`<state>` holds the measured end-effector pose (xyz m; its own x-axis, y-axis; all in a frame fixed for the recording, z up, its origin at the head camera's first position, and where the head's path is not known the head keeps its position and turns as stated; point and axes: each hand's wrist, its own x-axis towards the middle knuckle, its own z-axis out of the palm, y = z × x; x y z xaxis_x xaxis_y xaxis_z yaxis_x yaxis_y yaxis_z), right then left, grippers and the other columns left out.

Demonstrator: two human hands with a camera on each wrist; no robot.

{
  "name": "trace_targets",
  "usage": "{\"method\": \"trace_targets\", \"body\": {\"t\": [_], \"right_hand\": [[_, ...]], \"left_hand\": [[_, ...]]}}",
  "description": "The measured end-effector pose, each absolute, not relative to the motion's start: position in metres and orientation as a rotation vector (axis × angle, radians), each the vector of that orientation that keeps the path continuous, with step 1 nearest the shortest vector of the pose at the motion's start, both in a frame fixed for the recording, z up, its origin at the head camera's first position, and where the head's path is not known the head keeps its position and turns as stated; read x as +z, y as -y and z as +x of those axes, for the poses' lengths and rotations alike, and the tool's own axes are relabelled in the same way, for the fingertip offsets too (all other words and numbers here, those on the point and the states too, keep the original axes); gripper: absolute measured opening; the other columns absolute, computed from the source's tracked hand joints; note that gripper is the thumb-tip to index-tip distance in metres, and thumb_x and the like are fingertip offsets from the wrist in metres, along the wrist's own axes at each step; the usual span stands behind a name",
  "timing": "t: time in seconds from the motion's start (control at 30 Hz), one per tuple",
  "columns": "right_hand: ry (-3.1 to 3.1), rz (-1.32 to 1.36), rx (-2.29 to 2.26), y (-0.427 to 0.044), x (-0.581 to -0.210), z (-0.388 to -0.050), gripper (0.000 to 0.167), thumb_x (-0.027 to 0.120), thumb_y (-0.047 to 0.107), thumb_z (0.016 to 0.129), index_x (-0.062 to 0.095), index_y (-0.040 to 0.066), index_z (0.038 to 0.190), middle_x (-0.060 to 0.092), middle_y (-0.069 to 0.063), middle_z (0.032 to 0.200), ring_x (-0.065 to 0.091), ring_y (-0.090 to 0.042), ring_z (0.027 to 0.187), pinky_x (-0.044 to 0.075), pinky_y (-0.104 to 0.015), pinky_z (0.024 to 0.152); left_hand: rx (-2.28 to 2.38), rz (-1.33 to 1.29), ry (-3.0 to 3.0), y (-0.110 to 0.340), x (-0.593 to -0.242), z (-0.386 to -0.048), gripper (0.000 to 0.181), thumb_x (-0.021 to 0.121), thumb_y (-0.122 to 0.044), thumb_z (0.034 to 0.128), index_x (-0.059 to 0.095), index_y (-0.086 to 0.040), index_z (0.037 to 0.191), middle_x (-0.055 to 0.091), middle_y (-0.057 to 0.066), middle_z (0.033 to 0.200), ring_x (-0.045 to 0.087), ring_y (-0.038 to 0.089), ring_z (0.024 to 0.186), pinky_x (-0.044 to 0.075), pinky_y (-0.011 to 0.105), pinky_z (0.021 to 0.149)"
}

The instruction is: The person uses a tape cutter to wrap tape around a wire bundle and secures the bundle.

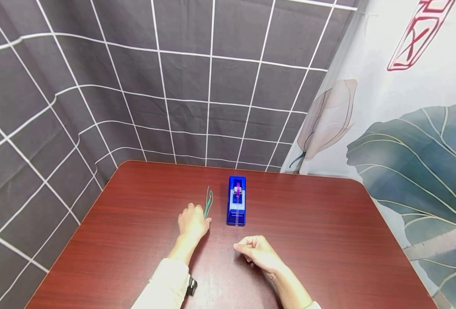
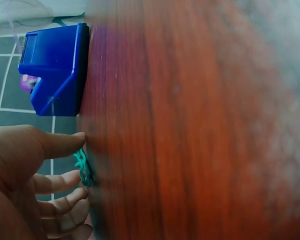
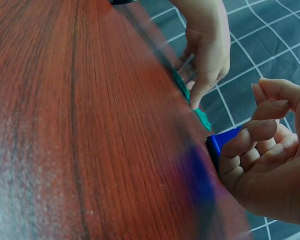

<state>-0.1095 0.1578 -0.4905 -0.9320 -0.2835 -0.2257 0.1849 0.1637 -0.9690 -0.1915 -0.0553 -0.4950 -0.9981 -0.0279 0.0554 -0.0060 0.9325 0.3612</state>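
Note:
A bundle of thin teal-green strands (image 1: 209, 201) with a looped end lies on the table, left of a blue tape dispenser (image 1: 236, 214). My left hand (image 1: 194, 221) reaches down over its near end. In the left wrist view, the thumb and bent fingers stand on either side of the green strands (image 2: 82, 167). They seem to hold them close to the tabletop. Clear tape runs down the front of the dispenser from a purple-cored roll. My right hand (image 1: 259, 253) hovers nearer to me, fingers loosely curled, with nothing visible in them. Its knuckles partly hide the dispenser in the right wrist view.
The reddish-brown wooden table (image 1: 309, 223) has rounded far corners. Behind it and to the left hangs a dark grey curtain (image 1: 181, 77) with white grid lines. A pale curtain with leaf prints (image 1: 413, 150) hangs at the right. A black device (image 1: 192, 285) is on my left wrist.

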Motion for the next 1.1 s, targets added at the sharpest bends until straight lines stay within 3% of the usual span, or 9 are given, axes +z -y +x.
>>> {"method": "trace_targets", "body": {"t": [0.13,0.37,0.6,0.8,1.1], "right_hand": [[-2.094,-0.091,-1.823,-0.158,-0.490,-0.109,0.020,0.069,0.012,0.092,0.064,0.002,0.076,0.041,0.007,0.055,0.038,-0.005,0.051,0.034,-0.022,0.046],[-2.107,-0.085,-1.800,-0.158,-0.490,-0.109,0.035,0.070,0.012,0.091,0.057,-0.021,0.087,0.041,0.007,0.054,0.037,-0.005,0.051,0.033,-0.021,0.046],[-2.105,-0.090,-1.803,-0.158,-0.491,-0.110,0.030,0.070,0.011,0.091,0.059,-0.015,0.081,0.041,0.008,0.054,0.038,-0.005,0.051,0.033,-0.021,0.046],[-2.117,-0.109,-1.793,-0.160,-0.492,-0.110,0.036,0.070,0.012,0.091,0.058,-0.021,0.089,0.041,0.008,0.054,0.038,-0.004,0.051,0.034,-0.021,0.047],[-2.133,-0.120,-1.779,-0.162,-0.492,-0.111,0.036,0.070,0.013,0.090,0.058,-0.021,0.089,0.042,0.009,0.054,0.039,-0.004,0.051,0.035,-0.022,0.047]], "left_hand": [[-0.548,0.049,3.030,0.055,-0.492,-0.192,0.026,0.082,-0.024,0.0811,0.066,-0.005,0.077,0.063,0.015,0.088,0.066,0.040,0.088,0.051,0.052,0.077],[-0.527,0.060,3.013,0.052,-0.490,-0.193,0.008,0.070,-0.006,0.0801,0.067,-0.003,0.074,0.066,0.014,0.084,0.068,0.040,0.086,0.052,0.054,0.074],[-0.348,-0.050,3.097,0.047,-0.490,-0.194,0.007,0.068,-0.001,0.0834,0.071,-0.004,0.078,0.058,0.014,0.088,0.060,0.034,0.091,0.048,0.048,0.077],[-0.132,-0.112,3.140,0.042,-0.495,-0.195,0.008,0.066,-0.005,0.0879,0.071,-0.003,0.082,0.050,0.012,0.091,0.050,0.031,0.093,0.039,0.045,0.083],[-0.180,-0.092,3.146,0.043,-0.497,-0.193,0.009,0.059,-0.001,0.0904,0.066,0.004,0.088,0.052,0.015,0.088,0.053,0.033,0.089,0.040,0.044,0.078]]}}
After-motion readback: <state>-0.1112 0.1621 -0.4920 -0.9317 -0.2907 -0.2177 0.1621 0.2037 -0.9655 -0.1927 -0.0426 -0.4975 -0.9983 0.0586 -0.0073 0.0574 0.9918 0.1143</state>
